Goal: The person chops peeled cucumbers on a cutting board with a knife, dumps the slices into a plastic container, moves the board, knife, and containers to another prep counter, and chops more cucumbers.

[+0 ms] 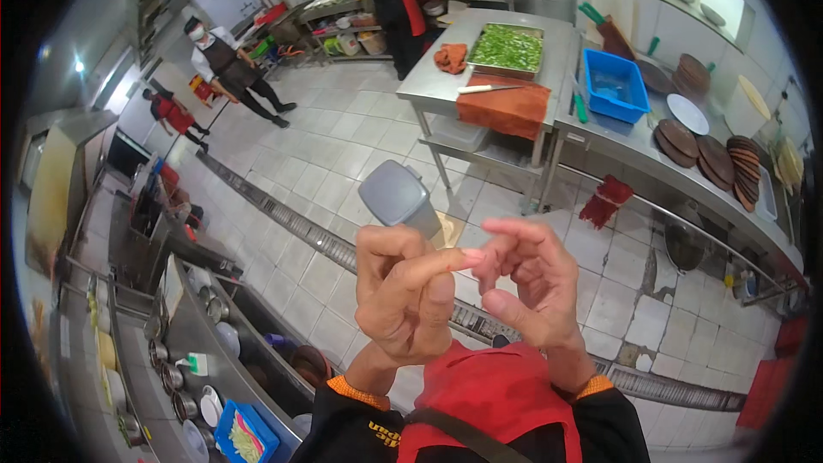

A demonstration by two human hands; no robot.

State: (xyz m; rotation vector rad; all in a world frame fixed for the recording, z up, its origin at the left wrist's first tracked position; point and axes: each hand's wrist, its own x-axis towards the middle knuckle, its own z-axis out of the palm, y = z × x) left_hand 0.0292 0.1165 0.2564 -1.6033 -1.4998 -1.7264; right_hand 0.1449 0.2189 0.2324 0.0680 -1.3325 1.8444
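Note:
Both hands are raised in front of my red apron [492, 382], bare and with nothing seen in them. My left hand [402, 305] has its index finger stretched towards the right hand, while other fingers curl in. A small red mark shows on that index finger. My right hand [540, 292] is cupped, fingers bent and thumb apart. Its fingertips come close to the left index tip; whether they touch is unclear. Beyond the hands, a grey lidded bin [395, 193] stands on the tiled floor.
A steel table [437, 77] carries a tray of chopped greens [508, 48], a white-handled knife [482, 88] and orange cloths. Right of it, a counter holds a blue tub [615, 87] and brown plates [675, 141]. A floor drain [289, 218] crosses the tiles. Several people stand further back.

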